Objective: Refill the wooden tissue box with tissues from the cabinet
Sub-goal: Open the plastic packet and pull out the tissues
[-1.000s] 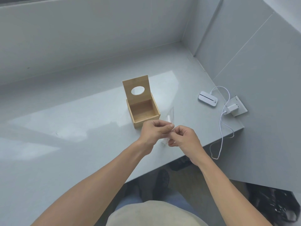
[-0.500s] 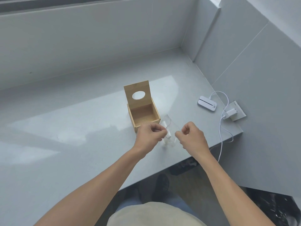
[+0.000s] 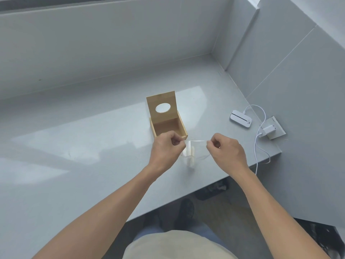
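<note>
The wooden tissue box (image 3: pixel 169 126) stands on the grey counter (image 3: pixel 84 146) with its lid, which has an oval hole, tipped up at the back; its inside looks bare. Just in front of it I hold a clear plastic wrapper (image 3: pixel 194 151) stretched between both hands, with something white, maybe folded tissue, inside. My left hand (image 3: pixel 166 150) pinches the wrapper's left edge. My right hand (image 3: pixel 226 150) pinches its right edge. Both hands hover above the counter near its front edge.
A small white device (image 3: pixel 240 119) lies at the right of the counter, wired by a white cable (image 3: pixel 258 143) to a white charger (image 3: pixel 267 130) in a wall socket. Grey walls close the back and right. The counter edge runs diagonally below my hands.
My hands have moved apart, pulling the clear wrapper wider between them. The view has dropped slightly towards the counter.
</note>
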